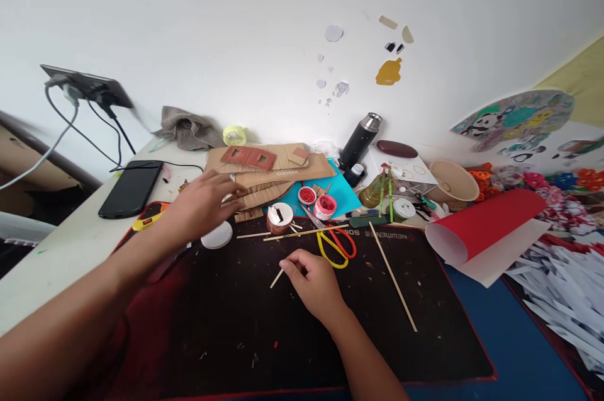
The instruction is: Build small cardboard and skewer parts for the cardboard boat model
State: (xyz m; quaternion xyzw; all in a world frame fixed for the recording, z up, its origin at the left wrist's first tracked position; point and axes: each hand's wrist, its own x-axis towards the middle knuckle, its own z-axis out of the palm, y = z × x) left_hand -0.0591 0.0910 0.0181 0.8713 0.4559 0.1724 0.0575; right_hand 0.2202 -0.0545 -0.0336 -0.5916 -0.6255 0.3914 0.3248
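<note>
Pinched between the thumb and finger of the right hand (314, 281), the short, thin, pale wooden stick (276, 279) slants over the black mat (377, 350); a light grip close to its end suits something so slender. The left hand (207, 199), loosely spread, nothing visible in it, hovers by brown corrugated cardboard (268, 192). Red-and-yellow-handled scissors (336, 240) and a round white-topped tub (286, 215) crowd the space beyond.

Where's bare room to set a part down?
Bar scraps, the black mat is bare on the near side of the short stick in the right hand, and between the long stick and the mat's right edge. Crowded: the back, around the scissors and pink jar.
</note>
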